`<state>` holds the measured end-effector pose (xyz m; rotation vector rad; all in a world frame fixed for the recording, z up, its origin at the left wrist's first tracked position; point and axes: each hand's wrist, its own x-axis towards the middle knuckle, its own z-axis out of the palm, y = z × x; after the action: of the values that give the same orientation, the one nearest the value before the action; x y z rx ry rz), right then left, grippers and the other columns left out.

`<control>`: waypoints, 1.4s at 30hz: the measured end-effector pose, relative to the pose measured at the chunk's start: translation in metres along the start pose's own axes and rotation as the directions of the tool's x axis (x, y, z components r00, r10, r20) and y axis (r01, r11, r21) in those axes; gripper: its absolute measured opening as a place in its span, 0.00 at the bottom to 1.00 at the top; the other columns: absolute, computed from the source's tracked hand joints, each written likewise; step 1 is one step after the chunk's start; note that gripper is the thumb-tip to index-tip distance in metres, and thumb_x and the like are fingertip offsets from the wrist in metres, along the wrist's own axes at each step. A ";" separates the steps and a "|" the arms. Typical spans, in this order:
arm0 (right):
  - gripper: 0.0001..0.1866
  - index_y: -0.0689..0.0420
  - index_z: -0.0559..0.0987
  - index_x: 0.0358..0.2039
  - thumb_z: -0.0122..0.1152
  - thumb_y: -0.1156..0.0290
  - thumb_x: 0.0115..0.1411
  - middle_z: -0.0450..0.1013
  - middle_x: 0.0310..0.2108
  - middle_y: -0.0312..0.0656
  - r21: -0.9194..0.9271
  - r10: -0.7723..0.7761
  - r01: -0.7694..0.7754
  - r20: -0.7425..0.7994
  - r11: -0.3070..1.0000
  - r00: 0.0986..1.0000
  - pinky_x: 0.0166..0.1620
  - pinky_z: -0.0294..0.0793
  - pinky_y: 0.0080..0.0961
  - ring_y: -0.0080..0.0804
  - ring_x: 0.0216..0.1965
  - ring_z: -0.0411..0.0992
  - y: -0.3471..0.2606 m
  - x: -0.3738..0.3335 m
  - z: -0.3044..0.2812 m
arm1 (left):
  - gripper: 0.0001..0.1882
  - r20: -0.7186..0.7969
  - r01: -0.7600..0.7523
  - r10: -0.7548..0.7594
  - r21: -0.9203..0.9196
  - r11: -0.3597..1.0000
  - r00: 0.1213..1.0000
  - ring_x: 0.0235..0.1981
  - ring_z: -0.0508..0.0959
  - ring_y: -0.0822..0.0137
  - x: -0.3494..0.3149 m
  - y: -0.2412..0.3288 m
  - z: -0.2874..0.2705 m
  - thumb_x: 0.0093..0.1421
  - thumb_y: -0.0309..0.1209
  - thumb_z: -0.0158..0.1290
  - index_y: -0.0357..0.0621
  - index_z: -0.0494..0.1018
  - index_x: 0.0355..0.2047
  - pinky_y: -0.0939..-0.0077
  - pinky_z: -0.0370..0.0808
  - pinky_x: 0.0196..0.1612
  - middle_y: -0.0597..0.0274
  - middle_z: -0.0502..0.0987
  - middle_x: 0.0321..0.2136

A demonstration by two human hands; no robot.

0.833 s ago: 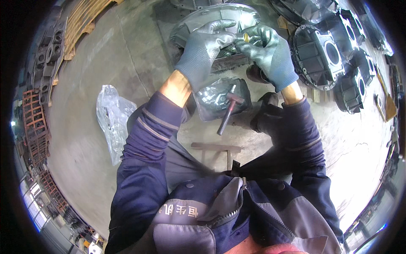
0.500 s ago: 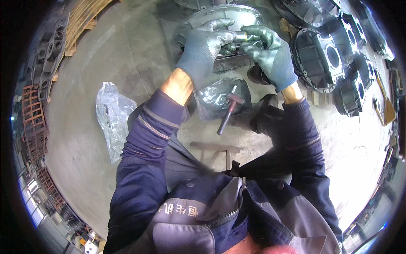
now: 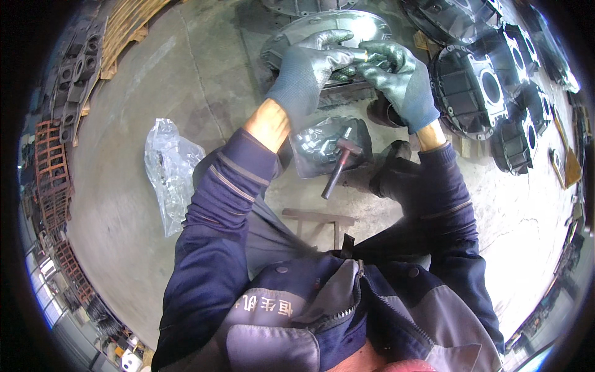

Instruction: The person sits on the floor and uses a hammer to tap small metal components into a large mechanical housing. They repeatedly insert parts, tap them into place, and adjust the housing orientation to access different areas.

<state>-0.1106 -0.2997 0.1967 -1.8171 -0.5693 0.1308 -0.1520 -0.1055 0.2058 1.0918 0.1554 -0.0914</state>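
Over the round metal housing (image 3: 344,23), a small cylindrical piece (image 3: 359,55) is pinched in the fingers of the gloved left hand (image 3: 308,67); its end is narrowly flanked by the gloved right hand (image 3: 400,77), grip unclear.

A short row of pale characters (image 3: 268,304) runs upside down across the grey chest panel of the jacket (image 3: 273,348) — just above the pocket flap.

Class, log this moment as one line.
left hand: pinching small metal part | right hand: at its other end | hammer: across edge of dark container
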 end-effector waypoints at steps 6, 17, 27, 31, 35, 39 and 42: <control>0.19 0.68 0.78 0.52 0.66 0.87 0.59 0.80 0.47 0.46 0.079 -0.014 0.011 0.041 0.997 0.999 0.51 0.81 0.22 0.29 0.45 0.79 0.001 0.000 -0.002 | 0.20 0.050 -0.019 0.019 -0.006 1.000 0.999 0.49 0.82 0.64 -0.001 -0.002 -0.003 0.64 0.21 0.56 0.35 0.75 0.57 0.72 0.80 0.55 0.54 0.82 0.49; 0.22 0.74 0.73 0.53 0.67 0.81 0.60 0.77 0.50 0.55 0.517 0.034 -0.077 0.093 0.853 0.995 0.54 0.81 0.32 0.43 0.50 0.79 0.005 -0.009 -0.009 | 0.19 0.087 0.135 -0.130 -0.062 0.989 0.988 0.50 0.82 0.65 -0.006 -0.006 -0.002 0.67 0.25 0.55 0.33 0.75 0.58 0.72 0.79 0.57 0.55 0.82 0.50; 0.18 0.55 0.85 0.44 0.76 0.60 0.57 0.82 0.40 0.41 -0.353 0.281 -0.321 -0.161 0.879 0.946 0.44 0.78 0.23 0.28 0.40 0.80 0.127 -0.059 -0.074 | 0.13 -0.270 -0.058 0.598 0.881 0.470 0.754 0.36 0.82 0.61 0.144 -0.036 -0.128 0.65 0.38 0.60 0.42 0.79 0.42 0.64 0.78 0.41 0.53 0.83 0.32; 0.18 0.51 0.87 0.42 0.70 0.51 0.60 0.82 0.37 0.48 -0.609 0.422 -0.487 -0.262 0.626 0.868 0.44 0.79 0.34 0.43 0.39 0.82 0.188 -0.093 -0.093 | 0.21 -0.163 -0.047 0.580 0.943 0.330 0.798 0.40 0.83 0.55 0.181 -0.074 -0.188 0.67 0.48 0.56 0.42 0.82 0.42 0.61 0.77 0.47 0.48 0.85 0.37; 0.18 0.47 0.87 0.43 0.66 0.49 0.62 0.82 0.39 0.52 -0.746 0.413 -0.442 -0.245 0.497 0.877 0.45 0.80 0.42 0.53 0.40 0.81 0.247 -0.100 -0.088 | 0.21 -0.148 -0.033 0.558 0.953 0.300 0.817 0.40 0.83 0.55 0.188 -0.091 -0.206 0.67 0.48 0.56 0.41 0.82 0.42 0.61 0.77 0.46 0.48 0.85 0.37; 0.17 0.48 0.86 0.46 0.66 0.53 0.61 0.81 0.43 0.54 -0.720 0.526 -0.519 -0.249 0.461 0.813 0.48 0.80 0.43 0.53 0.44 0.81 0.299 -0.105 -0.076 | 0.21 -0.138 -0.033 0.553 0.957 0.288 0.822 0.40 0.83 0.55 0.190 -0.088 -0.211 0.68 0.48 0.55 0.41 0.82 0.42 0.61 0.77 0.46 0.48 0.85 0.37; 0.16 0.48 0.85 0.46 0.66 0.57 0.60 0.82 0.44 0.51 -0.776 0.478 -0.449 -0.219 0.444 0.851 0.50 0.79 0.43 0.52 0.46 0.81 0.334 -0.108 -0.070 | 0.21 -0.130 -0.037 0.549 0.959 0.281 0.826 0.39 0.83 0.55 0.191 -0.088 -0.217 0.68 0.48 0.54 0.41 0.82 0.41 0.60 0.77 0.46 0.48 0.85 0.37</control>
<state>-0.0751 -0.4795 -0.1103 -2.8797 -0.0863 0.3144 0.0060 0.0474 -0.0014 2.3452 0.3237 0.5275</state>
